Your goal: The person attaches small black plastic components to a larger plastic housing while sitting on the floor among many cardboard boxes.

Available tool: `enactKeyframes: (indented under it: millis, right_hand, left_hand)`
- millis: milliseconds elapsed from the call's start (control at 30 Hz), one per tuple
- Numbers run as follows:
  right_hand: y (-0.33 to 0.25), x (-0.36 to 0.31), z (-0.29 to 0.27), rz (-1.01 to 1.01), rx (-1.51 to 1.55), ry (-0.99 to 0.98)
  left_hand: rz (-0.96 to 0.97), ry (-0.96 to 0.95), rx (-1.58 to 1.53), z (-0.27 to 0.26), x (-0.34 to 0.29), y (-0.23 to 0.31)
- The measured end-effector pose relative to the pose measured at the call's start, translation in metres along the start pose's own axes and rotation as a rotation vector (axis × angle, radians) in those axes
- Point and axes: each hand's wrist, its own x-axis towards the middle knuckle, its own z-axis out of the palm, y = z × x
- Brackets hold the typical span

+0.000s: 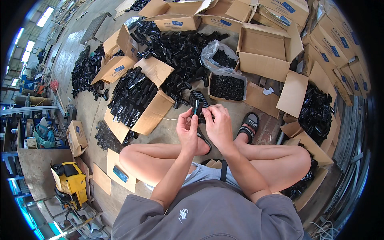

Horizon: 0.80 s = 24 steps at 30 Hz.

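My left hand (pixel 187 129) and my right hand (pixel 218 123) meet in front of me, fingertips pinched at the near end of a black plastic tubular part (pixel 198 102). Its far end points away from me, toward the pile. Fingers partly cover the near end, so I cannot make out whether a small piece is also pinched there. Just beyond the hands, a small carton is full of small black pieces (pixel 227 87). To the left, an open carton (pixel 154 115) holds many black tubular parts (pixel 134 96) lying in rows.
A large loose heap of black parts (pixel 182 52) covers the floor ahead. Empty open cartons (pixel 264 44) stand at far right, near stacked cartons (pixel 334 44). More black parts (pixel 317 114) fill a carton at right. A phone (pixel 120 174) lies on cardboard beside a yellow machine (pixel 72 184).
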Motion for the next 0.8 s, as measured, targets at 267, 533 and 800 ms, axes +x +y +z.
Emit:
enactKeyframes:
  millis: [267,533,800]
  right_hand:
    - [0.006,0.003,-0.004,0.082,0.252,-0.093]
    - [0.006,0.003,0.002,-0.04,0.099,-0.041]
    - [0.007,0.0,0.003,0.113,0.314,-0.113]
  left_hand:
    - [-0.027,0.03,-0.043,0.004,0.0,0.011]
    - [0.008,0.045,-0.056,0.006,0.003,0.009]
    - [-0.006,-0.009,-0.011,0.0,0.004,0.005]
